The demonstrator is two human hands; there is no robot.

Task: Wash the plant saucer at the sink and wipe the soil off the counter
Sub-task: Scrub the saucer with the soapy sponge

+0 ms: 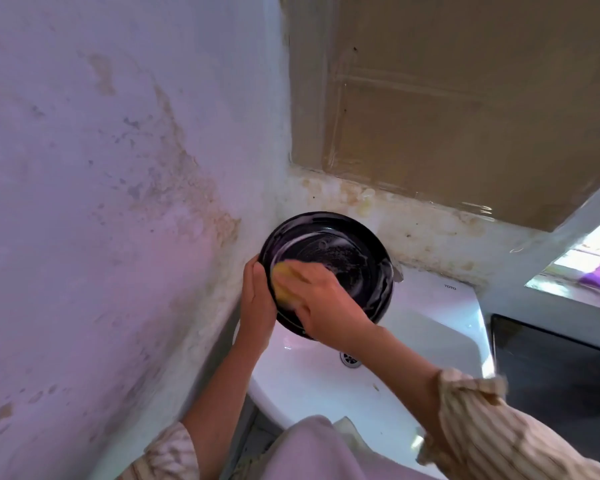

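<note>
Saucer (340,251) first: the black plant saucer is held tilted over the white sink (430,327), in the corner by the stained wall (101,202), its hollow side facing the person and streaked with suds. The left hand (257,306) grips its left rim, fingers wrapped behind and thumb on the front edge. The right hand (323,299) presses a yellow sponge (283,277) against the lower left of the inside, fingers curled over the sponge.

To scrub well, it looks best to keep the left grip firm, since the soapy rim is likely slippery and could drop into the basin. The sponge should work in circles along the ridges of the base and around the inner wall, where soil would tend to lodge. Keeping the saucer above the drain (350,360) lets dirty foam fall into the sink and not onto the dark counter (551,368) at the right. Rinsing and the counter wipe appear yet to come.
</note>
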